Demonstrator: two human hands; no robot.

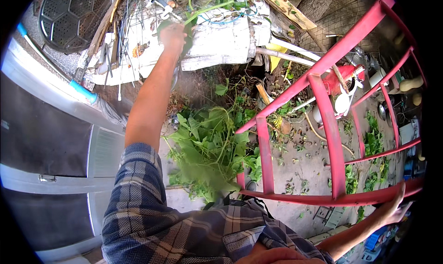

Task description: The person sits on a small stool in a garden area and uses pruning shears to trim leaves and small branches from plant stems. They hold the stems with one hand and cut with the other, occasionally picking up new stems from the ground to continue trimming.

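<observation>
My left hand (174, 36) reaches far forward over a white-painted, weathered ledge. Its fingers are closed on a leafy green vine (210, 10), with leaves sticking out around the fist; motion slightly blurs it. On the right, my right hand (396, 209) grips the near rail of a red metal ladder (332, 139), thumb over the rail, its other fingers partly hidden. The ladder stands tilted beside my body. Below my left arm lies a big heap of cut green vines (207, 148), partly blurred at its near side.
Old boards (284, 6), wires and pipes litter the ledge near a round dark metal grate (76, 17). A blue-handled mop (83, 91) leans beside a grey cabinet (46, 125) at left. Beyond the ladder, a red object (339, 79), white containers and scattered leaves cover the concrete floor.
</observation>
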